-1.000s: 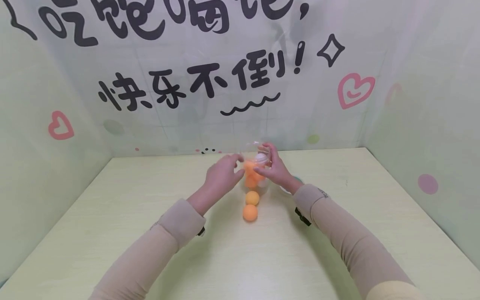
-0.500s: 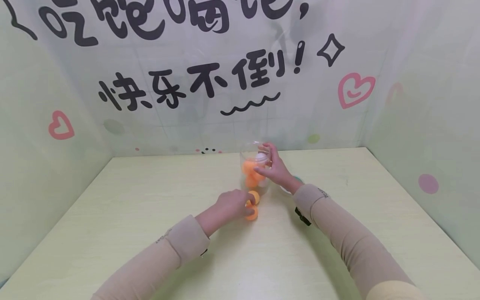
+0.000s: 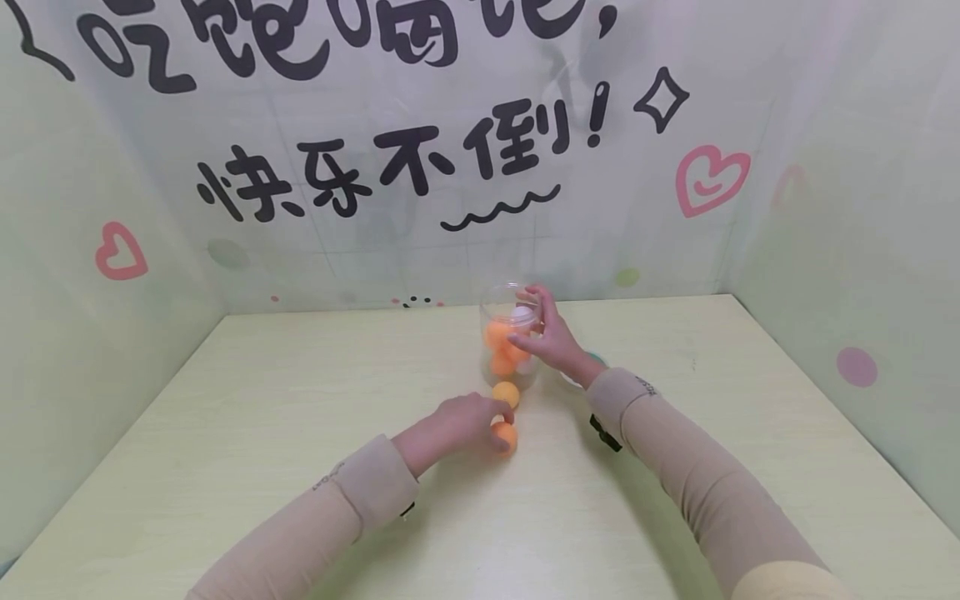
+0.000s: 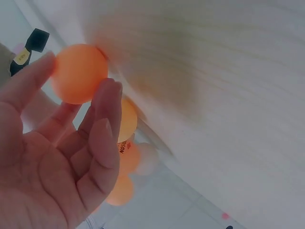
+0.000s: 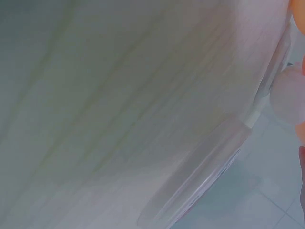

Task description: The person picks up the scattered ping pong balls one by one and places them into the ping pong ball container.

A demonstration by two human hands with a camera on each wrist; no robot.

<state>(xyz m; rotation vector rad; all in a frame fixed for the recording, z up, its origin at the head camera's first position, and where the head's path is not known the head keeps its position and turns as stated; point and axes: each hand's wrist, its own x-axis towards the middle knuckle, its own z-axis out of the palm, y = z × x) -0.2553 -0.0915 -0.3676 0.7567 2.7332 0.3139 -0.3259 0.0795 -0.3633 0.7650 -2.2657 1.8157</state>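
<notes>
My left hand (image 3: pixel 467 422) pinches an orange ping-pong ball (image 3: pixel 506 438) between thumb and fingers, low at the table; the left wrist view shows this ball (image 4: pixel 78 74) at the fingertips. Just beyond it, a lighter orange ping-pong ball (image 3: pixel 506 393) lies in front of a clear plastic jar (image 3: pixel 489 310). Several orange balls and some white ones, one a white ball (image 3: pixel 522 313) near the top, fill part of the upright jar. My right hand (image 3: pixel 553 340) holds the jar by its right side, thumb in front. Only a sliver of fingertip (image 5: pixel 303 160) enters the right wrist view.
Behind my right wrist, a round lid-like disc (image 3: pixel 572 380) with a teal edge lies on the pale wooden table (image 3: pixel 300 400), partly hidden. A clear-rimmed disc (image 5: pixel 195 176) appears in the right wrist view. A printed curtain (image 3: pixel 360 258) closes off the back.
My left hand came down from beside the jar to the two loose balls, then took the nearer one and drew it slightly toward me. My right hand has stayed on the jar.
</notes>
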